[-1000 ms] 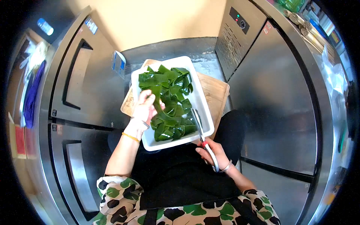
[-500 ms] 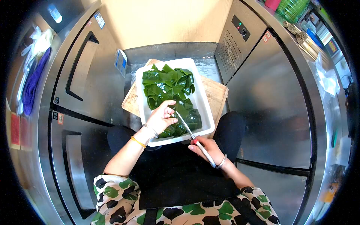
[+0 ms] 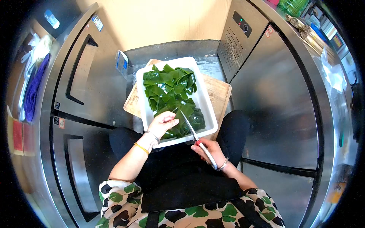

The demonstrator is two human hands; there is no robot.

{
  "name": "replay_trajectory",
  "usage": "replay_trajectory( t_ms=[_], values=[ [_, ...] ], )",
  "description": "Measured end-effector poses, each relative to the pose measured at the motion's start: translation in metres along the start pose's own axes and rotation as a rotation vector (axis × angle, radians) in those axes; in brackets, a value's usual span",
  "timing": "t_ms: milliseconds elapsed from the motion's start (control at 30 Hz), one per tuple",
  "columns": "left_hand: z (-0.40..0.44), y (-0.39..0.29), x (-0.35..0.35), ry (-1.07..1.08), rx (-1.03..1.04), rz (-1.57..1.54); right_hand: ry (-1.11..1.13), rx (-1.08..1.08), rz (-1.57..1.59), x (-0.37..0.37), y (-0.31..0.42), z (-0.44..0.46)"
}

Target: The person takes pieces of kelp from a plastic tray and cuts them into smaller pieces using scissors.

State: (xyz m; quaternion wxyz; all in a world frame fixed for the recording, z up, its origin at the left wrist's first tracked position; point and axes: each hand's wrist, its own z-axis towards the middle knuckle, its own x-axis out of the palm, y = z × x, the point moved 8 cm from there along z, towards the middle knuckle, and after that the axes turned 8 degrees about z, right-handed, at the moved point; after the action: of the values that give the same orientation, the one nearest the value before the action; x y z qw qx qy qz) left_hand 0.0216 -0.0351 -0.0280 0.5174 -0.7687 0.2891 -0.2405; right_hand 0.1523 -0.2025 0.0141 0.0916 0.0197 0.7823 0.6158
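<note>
A white plastic tub (image 3: 208,110) holds a heap of glossy, flat green kelp pieces (image 3: 167,85). Over its near left part, my left hand (image 3: 162,124) pinches a piece of kelp (image 3: 175,110) between thumb and fingertips; the fingers partly hide it. My right hand (image 3: 213,152) is wrapped round the handles of a pair of scissors (image 3: 190,127), whose pale grips show red near the pivot. The blades point up and left over the kelp, with their tips close to my left fingertips.
Beneath the tub lies a wooden board (image 3: 218,95), its corners sticking out on both sides. Steel refrigerator cabinets stand close on the left (image 3: 102,72) and right (image 3: 273,98). A purple cloth (image 3: 36,89) hangs at far left. Bundled sticks (image 3: 304,30) lie on the right cabinet top.
My left hand has drawn slightly down towards me, and its fingers have closed together. The scissors stay in my right hand at nearly the same place.
</note>
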Motion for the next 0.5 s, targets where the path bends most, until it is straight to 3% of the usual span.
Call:
replay_trajectory(
  t_ms=[133, 233, 500],
  values=[
    [0.001, -0.006, 0.008, -0.004, 0.111, -0.082, -0.012, -0.03, -0.083, -0.006, 0.0, 0.001],
    [-0.009, -0.023, 0.015, 0.002, -0.041, 0.056, -0.017, -0.068, -0.097, -0.006, -0.002, 0.001],
    [-0.012, -0.036, 0.02, -0.02, 0.004, 0.189, -0.039, -0.096, -0.115, -0.005, 0.0, 0.002]
  ],
)
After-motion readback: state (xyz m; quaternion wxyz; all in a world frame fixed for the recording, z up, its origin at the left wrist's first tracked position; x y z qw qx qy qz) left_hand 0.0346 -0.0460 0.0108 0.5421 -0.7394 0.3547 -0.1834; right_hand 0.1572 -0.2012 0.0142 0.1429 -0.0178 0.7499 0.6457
